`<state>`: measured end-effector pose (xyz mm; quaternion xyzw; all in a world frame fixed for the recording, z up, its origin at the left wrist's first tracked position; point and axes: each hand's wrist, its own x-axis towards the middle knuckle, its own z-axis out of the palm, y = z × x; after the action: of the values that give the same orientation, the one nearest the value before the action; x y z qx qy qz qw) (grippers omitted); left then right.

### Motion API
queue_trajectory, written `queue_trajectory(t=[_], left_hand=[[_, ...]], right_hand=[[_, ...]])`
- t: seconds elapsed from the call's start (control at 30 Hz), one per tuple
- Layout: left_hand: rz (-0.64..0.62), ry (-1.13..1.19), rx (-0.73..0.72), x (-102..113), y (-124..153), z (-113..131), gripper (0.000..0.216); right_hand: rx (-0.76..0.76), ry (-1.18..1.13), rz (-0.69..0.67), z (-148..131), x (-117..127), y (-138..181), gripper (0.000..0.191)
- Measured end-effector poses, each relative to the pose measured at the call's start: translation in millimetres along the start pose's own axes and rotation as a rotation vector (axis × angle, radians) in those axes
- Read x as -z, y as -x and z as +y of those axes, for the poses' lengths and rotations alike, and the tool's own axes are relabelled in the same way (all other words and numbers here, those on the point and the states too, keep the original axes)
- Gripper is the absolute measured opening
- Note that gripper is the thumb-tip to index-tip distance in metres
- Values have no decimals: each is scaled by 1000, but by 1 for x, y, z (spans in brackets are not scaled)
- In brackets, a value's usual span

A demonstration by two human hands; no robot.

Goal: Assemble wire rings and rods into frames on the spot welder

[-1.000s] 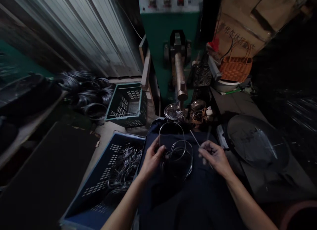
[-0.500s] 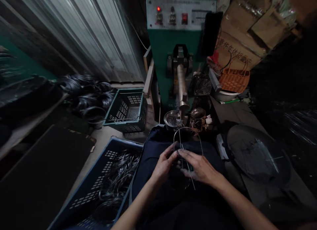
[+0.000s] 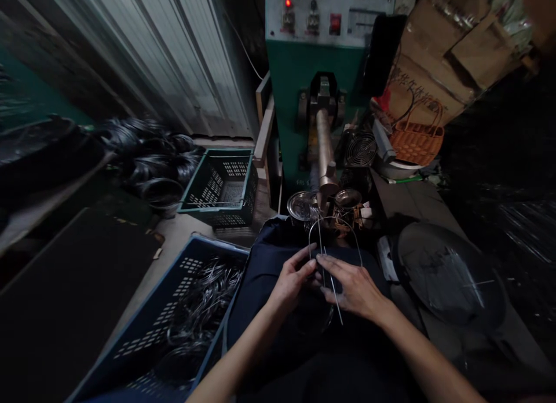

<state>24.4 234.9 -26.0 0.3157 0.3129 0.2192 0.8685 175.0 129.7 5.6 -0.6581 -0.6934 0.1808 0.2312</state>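
Over the dark cloth on my lap, my left hand (image 3: 292,280) pinches a bent wire frame (image 3: 336,218) with a rounded top. A lower wire curve hangs dimly below the hands. My right hand (image 3: 357,286) is closed around a thin straight metal rod (image 3: 337,303), which slants down between its fingers. The fingertips of both hands come close together in front of the frame, and some fingers are hidden behind the wires. Just beyond the frame's top is the metal arm (image 3: 325,148) of a green machine (image 3: 282,96).
On the left stand a blue crate (image 3: 174,270) of tangled wire pieces and a green crate (image 3: 212,215). Wire coils (image 3: 143,154) lie farther back. At right are a dark round plate (image 3: 447,275), a woven basket (image 3: 417,142) and a cardboard box (image 3: 434,73). A metal dish (image 3: 299,205) sits beneath the machine arm.
The view has shifted a little. My fingers are slightly farther apart, and the wire frame and rod have moved slightly to the right in view, still held.
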Motion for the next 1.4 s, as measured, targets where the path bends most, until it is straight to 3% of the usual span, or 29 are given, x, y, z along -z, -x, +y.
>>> queue_trajectory(t=[0.87,1.17,1.3,1.4], left_hand=[[-17,84,-20,-24,-13,14,71],[-30,-1,-35,-17,-25,15,60],[-30,-39,-101,-15,-51,32,56],[-15,-42,-182,-14,-81,49,53]], right_hand=[[8,65,-41,11,27,-15,70],[6,82,-74,15,31,-17,62],[-15,164,4,27,33,-31,50],[44,292,92,39,41,-54,21]])
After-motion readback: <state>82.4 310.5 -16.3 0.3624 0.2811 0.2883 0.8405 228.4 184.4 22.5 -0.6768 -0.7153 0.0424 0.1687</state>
